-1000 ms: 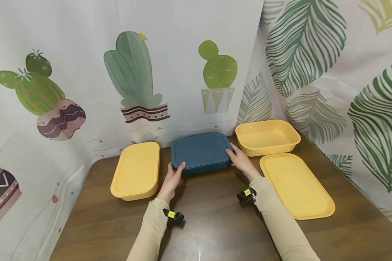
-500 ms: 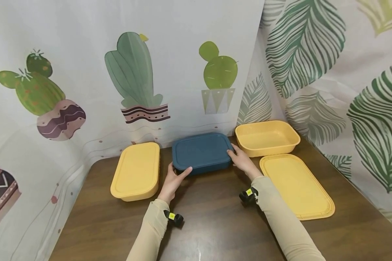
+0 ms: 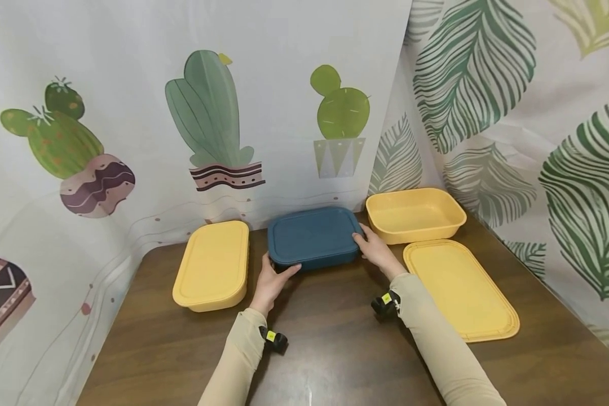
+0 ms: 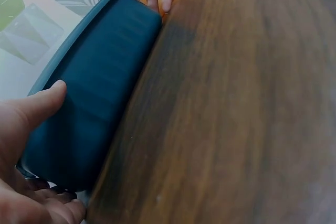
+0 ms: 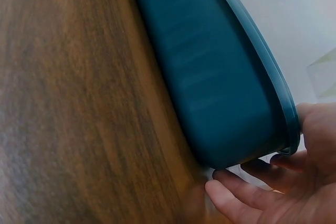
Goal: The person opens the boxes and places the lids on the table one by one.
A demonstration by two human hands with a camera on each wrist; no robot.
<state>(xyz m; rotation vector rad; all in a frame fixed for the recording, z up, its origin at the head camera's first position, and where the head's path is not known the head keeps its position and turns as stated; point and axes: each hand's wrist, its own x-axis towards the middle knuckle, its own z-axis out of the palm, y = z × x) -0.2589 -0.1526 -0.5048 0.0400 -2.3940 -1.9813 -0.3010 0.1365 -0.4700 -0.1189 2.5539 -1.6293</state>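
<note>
A dark blue lidded food container (image 3: 312, 234) sits at the back of the table against the wall. At its left end my left hand (image 3: 270, 283) grips the front corner. In the left wrist view, the left thumb (image 4: 48, 103) lies on the container's long front wall and the fingers go round the short end. My right hand (image 3: 376, 249) holds the opposite end, thumb on the lid's edge. In the right wrist view, several right fingers (image 5: 244, 192) are at the short end near the tabletop; their contact there is partly hidden.
Left of the blue container stands a yellow lidded container (image 3: 213, 265). An open yellow container (image 3: 416, 217) stands at the back right, with a yellow lid (image 3: 462, 290) flat in front of it. The brown wooden table (image 3: 325, 332) meets patterned wall sheets behind.
My left thumb has slid from the blue lid's top edge down onto the front wall. The blue container has shifted very slightly right. My right hand has barely moved.
</note>
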